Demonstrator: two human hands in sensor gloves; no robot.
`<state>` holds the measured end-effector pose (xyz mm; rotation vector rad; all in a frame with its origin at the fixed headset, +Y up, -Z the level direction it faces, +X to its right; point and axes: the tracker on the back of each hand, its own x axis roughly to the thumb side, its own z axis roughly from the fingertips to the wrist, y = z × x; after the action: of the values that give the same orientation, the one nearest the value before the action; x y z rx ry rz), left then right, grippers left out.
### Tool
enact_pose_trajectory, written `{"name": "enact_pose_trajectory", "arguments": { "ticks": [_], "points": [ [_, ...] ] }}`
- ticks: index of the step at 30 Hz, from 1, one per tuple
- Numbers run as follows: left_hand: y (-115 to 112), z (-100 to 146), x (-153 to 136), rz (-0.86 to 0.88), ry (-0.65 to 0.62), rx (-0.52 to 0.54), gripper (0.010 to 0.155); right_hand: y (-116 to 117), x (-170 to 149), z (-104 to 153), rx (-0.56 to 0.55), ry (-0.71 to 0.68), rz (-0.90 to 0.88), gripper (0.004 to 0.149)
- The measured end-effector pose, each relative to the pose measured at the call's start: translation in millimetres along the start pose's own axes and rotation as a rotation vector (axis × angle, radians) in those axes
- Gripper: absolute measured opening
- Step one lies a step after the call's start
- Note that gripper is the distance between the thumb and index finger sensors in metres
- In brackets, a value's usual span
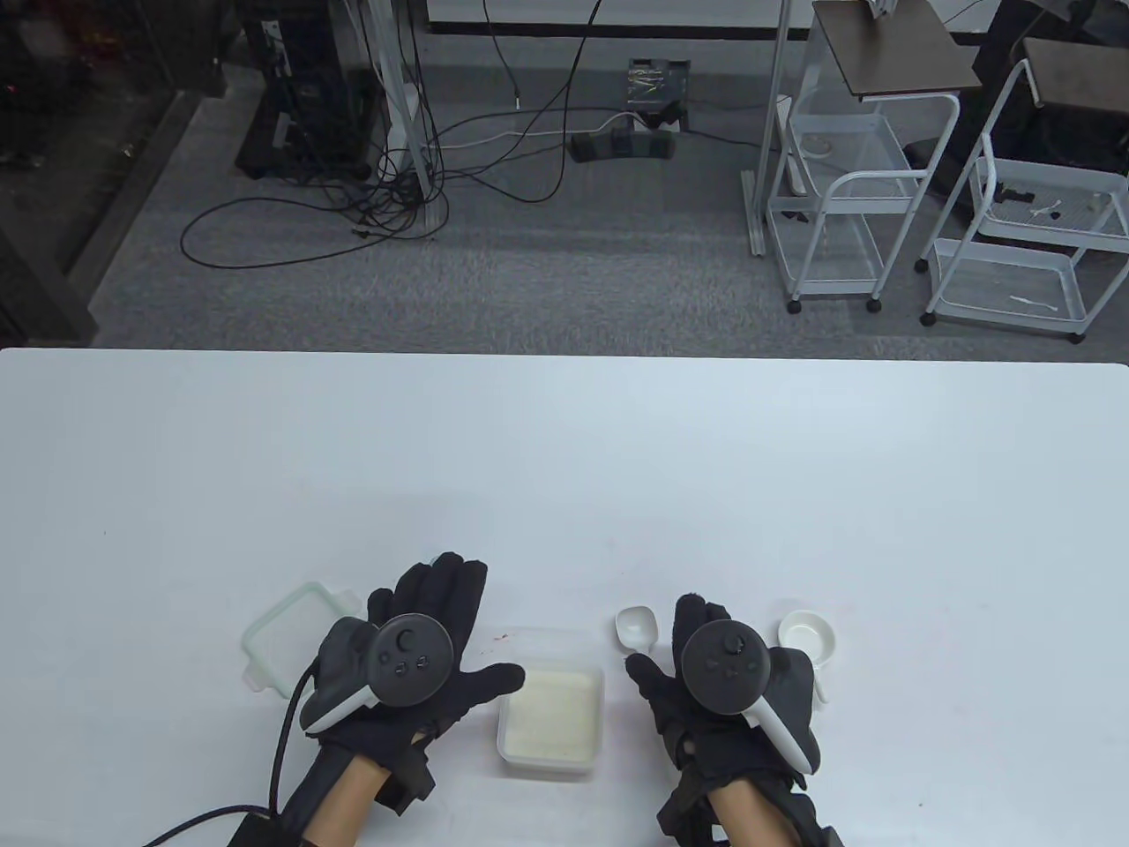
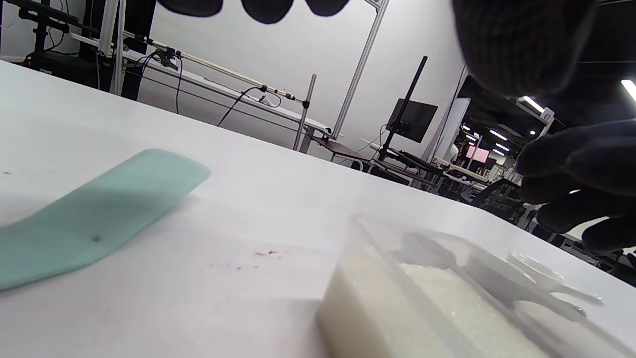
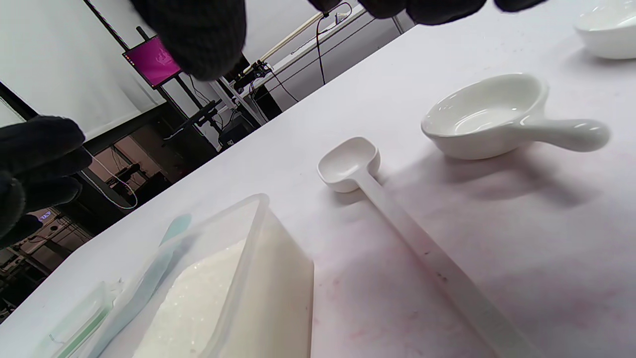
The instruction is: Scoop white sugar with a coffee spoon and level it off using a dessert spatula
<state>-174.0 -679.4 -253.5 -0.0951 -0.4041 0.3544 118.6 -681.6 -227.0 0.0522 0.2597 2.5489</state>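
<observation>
A clear tub of white sugar (image 1: 551,710) stands between my hands, also close up in the left wrist view (image 2: 422,303) and the right wrist view (image 3: 233,288). The white coffee spoon (image 1: 635,628) lies right of it, bowl away from me, its handle (image 3: 447,278) running under my right hand (image 1: 697,635). That hand hovers with its fingers spread and holds nothing. The teal dessert spatula (image 2: 99,214) lies flat on the table left of the tub, hidden under my left hand (image 1: 441,609) in the table view. The left hand is flat with straight fingers and empty.
A clear lid with a green rim (image 1: 291,626) lies left of my left hand. A small white handled dish (image 3: 487,117) sits right of the spoon, and another white dish (image 3: 606,30) beyond it. Faint reddish stains (image 2: 263,254) mark the white table (image 1: 564,459).
</observation>
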Motion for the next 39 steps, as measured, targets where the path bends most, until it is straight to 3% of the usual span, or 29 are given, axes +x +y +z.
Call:
{"name": "enact_pose_trajectory", "arguments": {
  "ticks": [5, 7, 11, 18, 28, 39],
  "points": [
    [0.3, 0.0, -3.6, 0.013, 0.012, -0.005, 0.108, 0.3, 1.1, 0.2, -0.003, 0.006, 0.016, 0.081],
    [0.1, -0.2, -3.8, 0.005, 0.015, -0.006, 0.108, 0.7, 1.2, -0.1, 0.006, 0.028, 0.036, 0.073],
    [-2.0, -0.3, -3.2, -0.015, 0.018, -0.021, 0.108, 11.1, 0.2, -3.6, 0.068, 0.104, 0.106, 0.061],
    [-2.8, -0.7, -2.2, -0.022, 0.018, -0.024, 0.107, 33.0, -1.9, -10.5, 0.187, 0.216, 0.219, 0.059],
    [-4.2, -0.1, -2.2, -0.030, 0.029, -0.035, 0.107, 61.0, -0.2, -17.2, 0.206, 0.280, 0.442, 0.059],
    [-5.3, 0.0, -1.4, -0.039, 0.039, -0.052, 0.106, 77.0, 7.5, -19.0, 0.106, 0.283, 0.601, 0.048]
  ]
}}
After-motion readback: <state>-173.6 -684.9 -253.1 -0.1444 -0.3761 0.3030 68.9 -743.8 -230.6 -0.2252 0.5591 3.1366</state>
